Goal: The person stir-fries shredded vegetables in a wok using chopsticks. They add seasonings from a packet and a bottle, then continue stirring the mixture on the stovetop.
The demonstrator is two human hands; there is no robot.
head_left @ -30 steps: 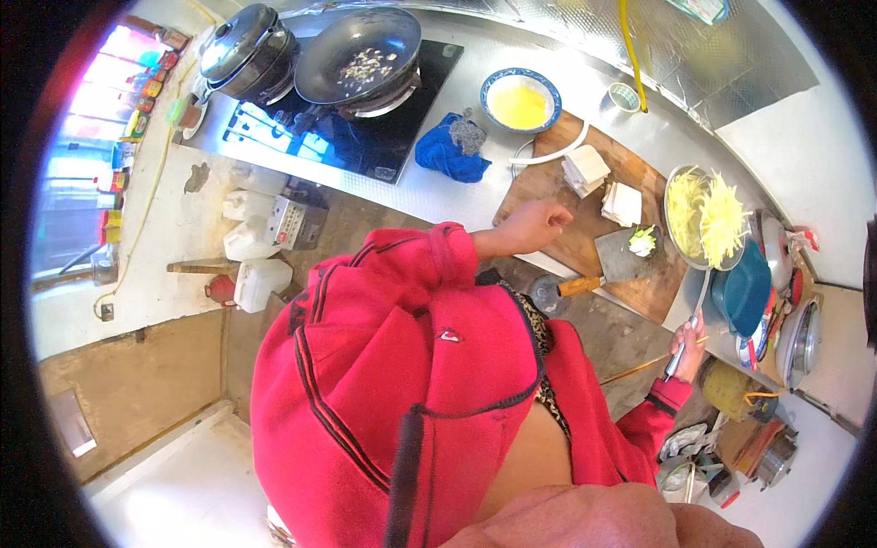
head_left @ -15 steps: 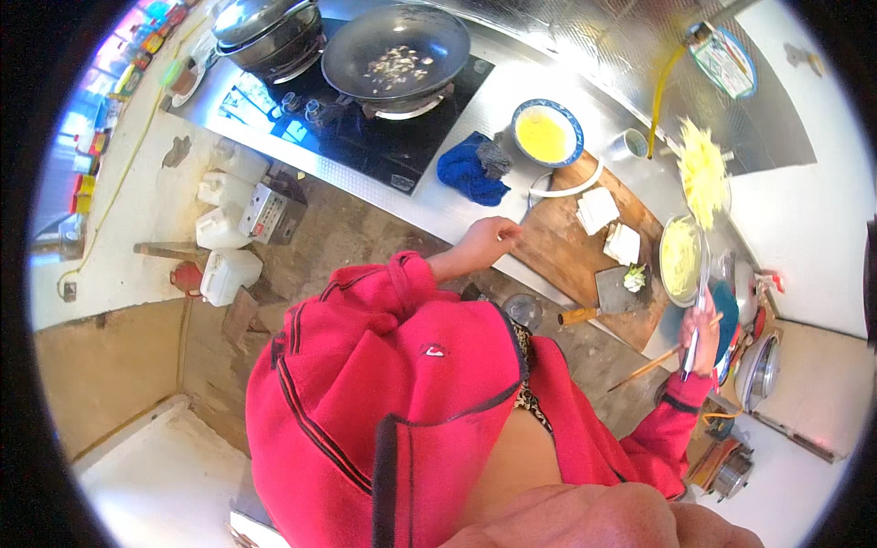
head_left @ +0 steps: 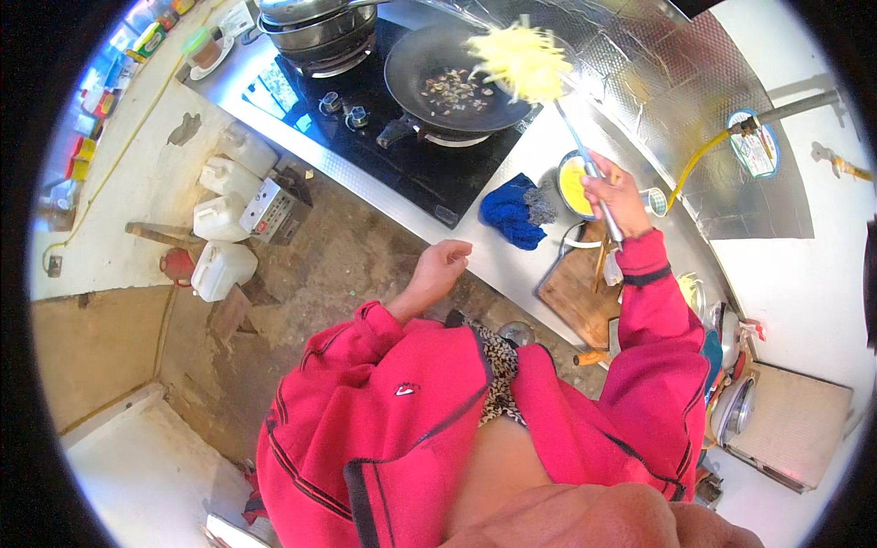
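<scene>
Easily, shreds aloft near the wok could be spilled if the utensil, clasped by the right hand, is tilted; any hold by the half-curled left hand cannot be told.

A kitchen, as we can recognise, by the wok and the cooking pot on a black glass cooktop, the metal countertop, the wooden cutting board, the foil-lined wall

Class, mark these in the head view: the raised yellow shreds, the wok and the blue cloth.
Raised yellow shreds (head_left: 523, 62), head view: middle of the heap.
Wok (head_left: 437, 47), head view: bare inner wall.
Blue cloth (head_left: 510, 212), head view: its middle.
</scene>
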